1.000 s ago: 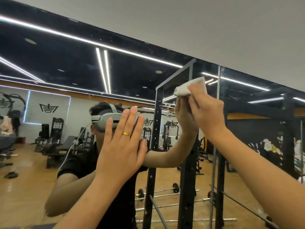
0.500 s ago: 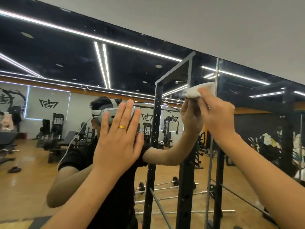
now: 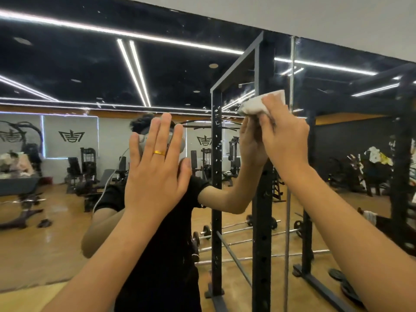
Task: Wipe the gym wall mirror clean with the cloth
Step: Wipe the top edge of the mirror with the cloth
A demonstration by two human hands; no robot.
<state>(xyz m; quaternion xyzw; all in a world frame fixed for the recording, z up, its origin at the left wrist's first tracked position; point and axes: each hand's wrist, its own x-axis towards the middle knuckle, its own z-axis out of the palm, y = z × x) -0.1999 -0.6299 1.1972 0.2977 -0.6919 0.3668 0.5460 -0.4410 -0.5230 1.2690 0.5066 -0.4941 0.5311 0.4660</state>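
Observation:
The wall mirror [image 3: 90, 70] fills the view and reflects a gym hall. My right hand [image 3: 284, 140] grips a bunched white cloth [image 3: 258, 104] and holds it against the glass, high up and just left of the vertical seam [image 3: 292, 75] between two mirror panels. My left hand [image 3: 155, 170], with a gold ring on one finger, lies flat against the mirror at head height, fingers straight and spread. Small specks and smears show on the glass near the cloth.
The reflection shows a person in a black shirt, a black squat rack [image 3: 261, 199], barbells on the wooden floor [image 3: 236, 228] and weight machines [image 3: 85, 167] at the back. A white wall [image 3: 337, 16] runs above the mirror's top edge.
My right hand with the cloth has slid down and a little left on the glass. My left hand stays flat on the mirror in about the same place.

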